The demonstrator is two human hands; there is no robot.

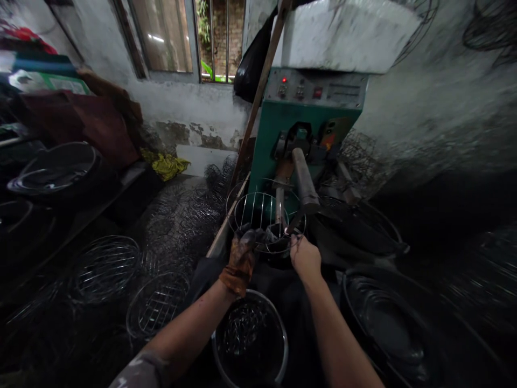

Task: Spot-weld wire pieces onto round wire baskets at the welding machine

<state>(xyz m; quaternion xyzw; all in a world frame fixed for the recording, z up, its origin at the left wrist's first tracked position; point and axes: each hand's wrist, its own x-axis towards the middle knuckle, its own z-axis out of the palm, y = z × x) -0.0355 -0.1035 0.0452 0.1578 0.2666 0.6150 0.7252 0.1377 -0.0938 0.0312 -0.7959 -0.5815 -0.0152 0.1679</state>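
Note:
My left hand [241, 260], in a worn brown glove, grips the near rim of a round wire basket [260, 213]. The bare right hand [304, 257] pinches the same rim on its right side. The basket is held on its side against the metal arm [304, 180] of a green welding machine [299, 129], where a small bright spot shows at the contact point. Both hands are closed on the wire.
A metal bucket [250, 337] holding wire pieces stands below my arms. Finished wire baskets [105, 267] lie at the left, with tangled wire [181, 210] behind them. Dark round tubs [383, 318] sit to the right. A wooden stick [258, 91] leans on the machine.

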